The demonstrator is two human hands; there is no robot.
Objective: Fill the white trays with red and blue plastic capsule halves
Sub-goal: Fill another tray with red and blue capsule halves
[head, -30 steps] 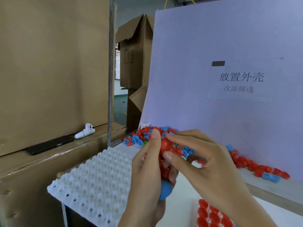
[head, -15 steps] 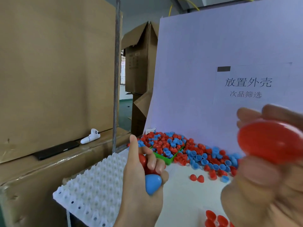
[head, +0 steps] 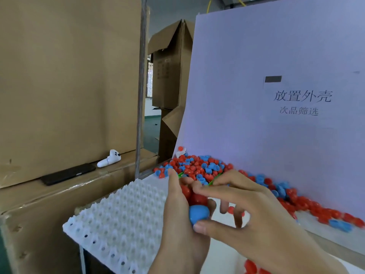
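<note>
Left hand (head: 178, 224) sits at lower centre of the frame, fingers curled round a stack of nested capsule halves (head: 198, 204) — red ones above, a blue one at the bottom end, the stack's long axis running roughly up and down the picture. Right hand (head: 262, 220) comes in from the lower right, thumb under the blue end, forefinger laid across the red top, the other fingers spread loose; whether it's actually pinching one off I can't tell. The empty white tray (head: 118, 220) lies just to the left of both hands, so the left hand is the nearer one, and any half taken off the stack looks to have to travel leftward and down into a pocket. Loose pile of red and blue halves (head: 199, 167) sits beyond the fingers, trailing away to the right edge. A few red halves peek in at the bottom right. The white board (head: 276, 76) behind reads 放置外壳, and below it 次品筛选
</note>
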